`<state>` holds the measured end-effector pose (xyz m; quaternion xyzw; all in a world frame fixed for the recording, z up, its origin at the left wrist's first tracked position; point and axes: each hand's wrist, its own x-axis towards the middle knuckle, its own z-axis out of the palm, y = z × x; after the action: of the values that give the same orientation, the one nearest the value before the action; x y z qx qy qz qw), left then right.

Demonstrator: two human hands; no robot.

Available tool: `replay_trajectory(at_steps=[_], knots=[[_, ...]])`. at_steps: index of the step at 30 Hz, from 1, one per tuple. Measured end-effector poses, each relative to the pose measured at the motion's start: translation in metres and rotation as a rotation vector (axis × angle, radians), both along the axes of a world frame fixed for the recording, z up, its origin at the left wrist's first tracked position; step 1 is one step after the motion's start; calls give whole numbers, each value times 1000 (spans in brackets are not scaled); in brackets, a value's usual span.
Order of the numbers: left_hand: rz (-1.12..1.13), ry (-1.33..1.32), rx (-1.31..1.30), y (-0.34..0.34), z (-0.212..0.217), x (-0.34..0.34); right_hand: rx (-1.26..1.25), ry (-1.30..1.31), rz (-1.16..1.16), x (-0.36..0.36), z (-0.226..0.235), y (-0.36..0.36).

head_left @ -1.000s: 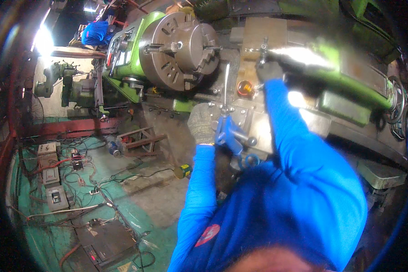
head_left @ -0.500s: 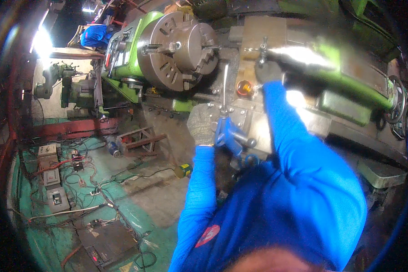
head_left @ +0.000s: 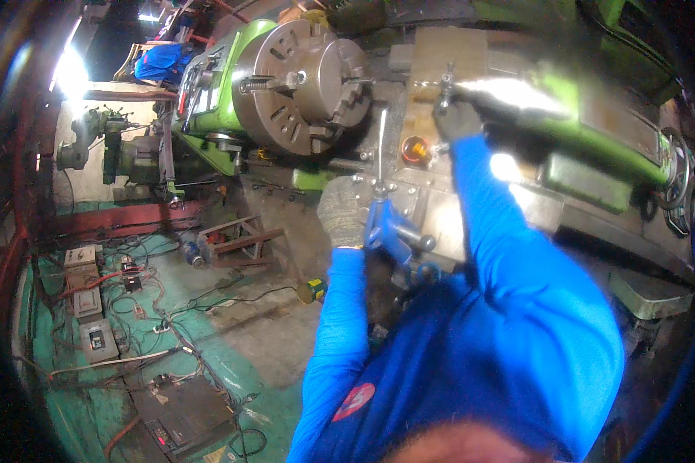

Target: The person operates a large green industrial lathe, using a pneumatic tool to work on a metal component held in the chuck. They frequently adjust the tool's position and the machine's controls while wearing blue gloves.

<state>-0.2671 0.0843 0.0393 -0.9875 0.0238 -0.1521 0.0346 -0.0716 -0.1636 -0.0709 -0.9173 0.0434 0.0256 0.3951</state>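
Note:
My left hand (head_left: 340, 212), in a grey knit glove, is beside a blue oil can (head_left: 392, 231) with a long pale spout pointing up. Its fingers are turned away, so I cannot see whether they grip the can. Further right, my right hand (head_left: 460, 122), in a darker glove, reaches over the lathe's slide to the lower end of an upright metal handle (head_left: 446, 86). Blur and shade hide how its fingers sit there. Just left of my right wrist stands a small round container (head_left: 415, 150), reddish-orange with something yellow inside.
A large lathe chuck (head_left: 297, 89) stands at the upper left of my hands. To the right runs the green tailstock (head_left: 610, 147) with a handwheel (head_left: 678, 181). On the green floor lie cables, electrical boxes (head_left: 89, 301) and a rusty metal frame (head_left: 243, 241).
My right hand has shifted slightly near the metal handle. My left hand and the oil can look the same; the whole view has moved a touch.

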Motion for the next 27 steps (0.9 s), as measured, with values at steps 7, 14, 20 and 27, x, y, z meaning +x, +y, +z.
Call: replay_trajectory(at_steps=[7, 14, 20, 27], knots=[[-26, 10, 149, 2, 1, -1, -125, -8, 42, 25, -55, 8], [-31, -17, 65, -10, 13, 3, -82, 167, 96, 7, 9, -8], [95, 144, 58, -13, 16, 3, -226, 144, 172, 0, 18, -15], [34, 130, 89, -7, 15, 1, -416, 214, 240, 3, 16, -13]])
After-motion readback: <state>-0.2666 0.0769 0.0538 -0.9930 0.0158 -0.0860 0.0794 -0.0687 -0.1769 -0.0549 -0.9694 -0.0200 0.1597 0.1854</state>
